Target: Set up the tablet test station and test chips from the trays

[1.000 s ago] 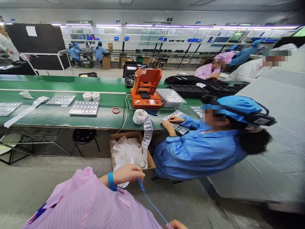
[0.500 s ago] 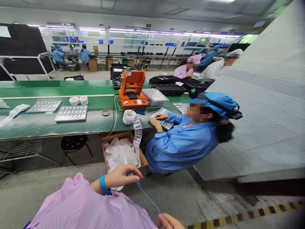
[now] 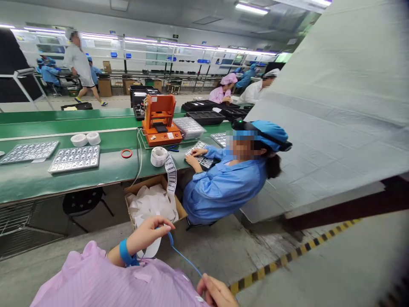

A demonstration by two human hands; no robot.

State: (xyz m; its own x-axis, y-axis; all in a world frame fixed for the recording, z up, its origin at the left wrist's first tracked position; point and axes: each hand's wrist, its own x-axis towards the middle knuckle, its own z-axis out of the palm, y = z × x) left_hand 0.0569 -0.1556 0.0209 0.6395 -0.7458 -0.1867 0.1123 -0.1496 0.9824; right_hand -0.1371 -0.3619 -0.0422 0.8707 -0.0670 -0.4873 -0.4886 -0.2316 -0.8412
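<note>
Head view: looking down past a pink striped smock (image 3: 111, 283) at two bare hands with a blue cord (image 3: 171, 240) between them. The left hand (image 3: 147, 234), wearing a blue wristband (image 3: 125, 252), is out in front, low and left of centre. Its thumb and forefinger curve toward each other, with the cord's thicker, coiled part right at the fingertips; how firmly they grip it cannot be told. The right hand (image 3: 217, 292) is at the bottom edge, lower and to the right, thumb and fingers pinched together on the thin part. Between the hands the cord's long axis slants down and rightward, almost straight. So the thick part is nearest the left hand, and from the right fingers it lies up and to the left.

Beyond the left hand, a cardboard box (image 3: 182, 212) of crumpled white strips (image 3: 153, 204) stands by a green bench (image 3: 111, 174). A label roll (image 3: 159, 157) sits near the bench edge, its tail hanging into the box. To the right, a co-worker in blue (image 3: 223, 181) sits at the bench, both hands on a tray of parts (image 3: 206, 162).
</note>
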